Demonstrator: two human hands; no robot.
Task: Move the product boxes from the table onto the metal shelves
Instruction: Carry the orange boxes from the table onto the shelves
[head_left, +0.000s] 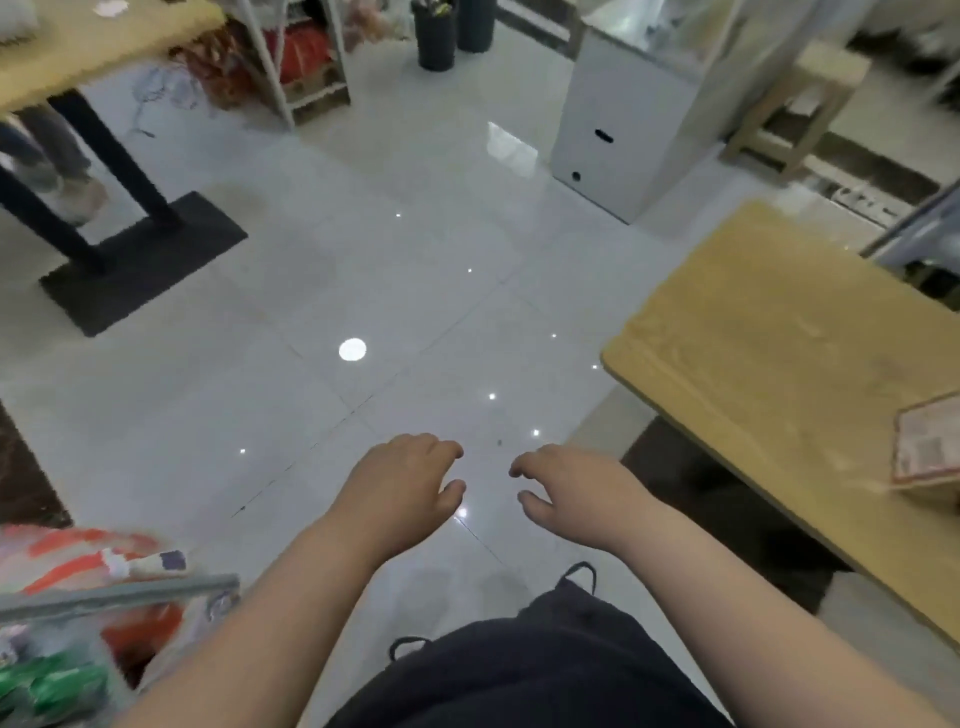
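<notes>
Closest to the camera is the person's dark clothing (524, 670) at the bottom edge, with both bare forearms reaching forward over the glossy white tiled floor (363, 291). The left hand (402, 480) and the right hand (566, 488) hang palm-down side by side, a small gap between them, fingers loosely curled and spread, holding nothing and touching nothing. At the lower left, just beside the left forearm, a grey metal shelf rail (119, 592) crosses blurred packaged goods in red, white and green (67, 566); the blur hides what they are. To the right stands a light wooden table (769, 353), its near corner rounded, its top running away toward the upper right; the dark base under it shows on the floor (727, 499). One product box (927, 449) lies flat on this table at the right picture edge, well apart from the right hand, partly cut off by the frame; its pale printed top faces up, and its visible edges lie slightly askew to the table's edge, though its long axis cannot be told. The floor between hands and table is open, with ceiling lights mirrored in it. Farther off on the left is a second wooden table (78, 57) on black legs and a flat black foot plate (145, 260). Beyond it a white shelving unit (291, 67) holds red and brown goods. At the far middle stand two dark cylindrical bins (436, 36), and to their right a white cabinet (613, 135) and a pale wooden stool (810, 98).
</notes>
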